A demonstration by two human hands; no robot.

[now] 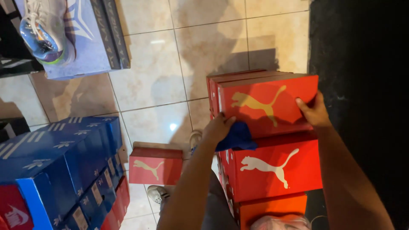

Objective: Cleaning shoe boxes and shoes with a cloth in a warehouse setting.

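A stack of red shoe boxes rises in front of me. My right hand grips the right edge of the top red box, which has a gold animal emblem on its lid. My left hand presses a dark blue cloth against that box's lower left corner. Under it sits a second red box with a white emblem, and beneath that an orange box. Both forearms reach up from the bottom of the view.
A stack of blue shoe boxes stands at the left. A single small red box lies on the beige tiled floor. A lilac box with a pale sneaker on it sits at top left. A dark wall is at right.
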